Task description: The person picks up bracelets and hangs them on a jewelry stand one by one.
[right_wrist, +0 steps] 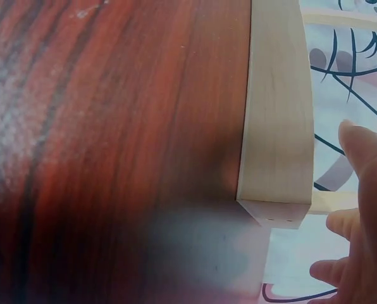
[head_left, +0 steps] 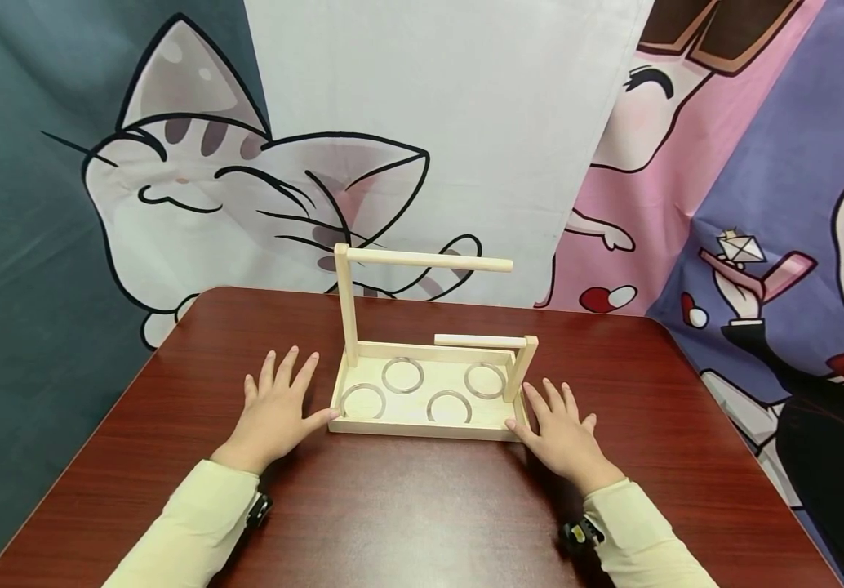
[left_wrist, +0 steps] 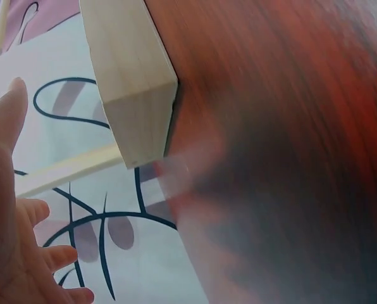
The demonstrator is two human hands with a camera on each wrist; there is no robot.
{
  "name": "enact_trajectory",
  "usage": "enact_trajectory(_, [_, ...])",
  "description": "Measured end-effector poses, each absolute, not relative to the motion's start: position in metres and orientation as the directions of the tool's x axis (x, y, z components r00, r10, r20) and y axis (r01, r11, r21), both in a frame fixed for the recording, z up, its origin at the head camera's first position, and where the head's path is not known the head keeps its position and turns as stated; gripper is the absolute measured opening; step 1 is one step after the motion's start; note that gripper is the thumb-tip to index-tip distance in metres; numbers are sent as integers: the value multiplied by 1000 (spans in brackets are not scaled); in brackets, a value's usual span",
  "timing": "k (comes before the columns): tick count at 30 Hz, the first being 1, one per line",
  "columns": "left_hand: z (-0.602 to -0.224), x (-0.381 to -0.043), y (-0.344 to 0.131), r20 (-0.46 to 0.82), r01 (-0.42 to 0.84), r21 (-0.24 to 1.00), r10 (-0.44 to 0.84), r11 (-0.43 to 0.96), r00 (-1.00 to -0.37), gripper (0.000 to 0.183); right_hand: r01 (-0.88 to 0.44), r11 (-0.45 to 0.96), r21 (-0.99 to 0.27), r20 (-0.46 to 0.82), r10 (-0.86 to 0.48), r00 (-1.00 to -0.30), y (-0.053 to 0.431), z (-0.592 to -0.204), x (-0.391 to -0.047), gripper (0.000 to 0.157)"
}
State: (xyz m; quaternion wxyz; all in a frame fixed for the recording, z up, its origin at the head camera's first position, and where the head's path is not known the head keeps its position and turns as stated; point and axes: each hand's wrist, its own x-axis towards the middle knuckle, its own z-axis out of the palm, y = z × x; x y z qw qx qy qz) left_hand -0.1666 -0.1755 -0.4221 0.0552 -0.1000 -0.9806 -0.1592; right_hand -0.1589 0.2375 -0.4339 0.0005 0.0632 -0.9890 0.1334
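Observation:
A pale wooden tray (head_left: 422,429) stands on the table between my two hands. A tall post (head_left: 346,306) at its left bears a long bar (head_left: 429,260), and a short post (head_left: 521,369) at its right bears a shorter bar (head_left: 477,340). Several thin rings lie flat inside, one ring (head_left: 403,376) near the back and another ring (head_left: 449,407) near the front. My left hand (head_left: 273,418) has its fingers spread, thumb at the tray's front left corner. Likewise spread, my right hand (head_left: 560,433) has its thumb at the front right corner. Neither hand holds anything.
The dark red wooden table (head_left: 422,506) has rounded far corners. Behind it hangs a cloth (head_left: 451,98) printed with cartoon figures, close to the table's far edge. Each wrist wears a small dark device, such as the left device (head_left: 259,510).

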Motion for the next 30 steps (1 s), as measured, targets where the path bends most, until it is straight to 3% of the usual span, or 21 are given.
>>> enact_trajectory(30, [-412,-176,-126,192,389,303,344,870,-919,91,-113,940,-322,-25,-128,-991,237,-443,-160,71])
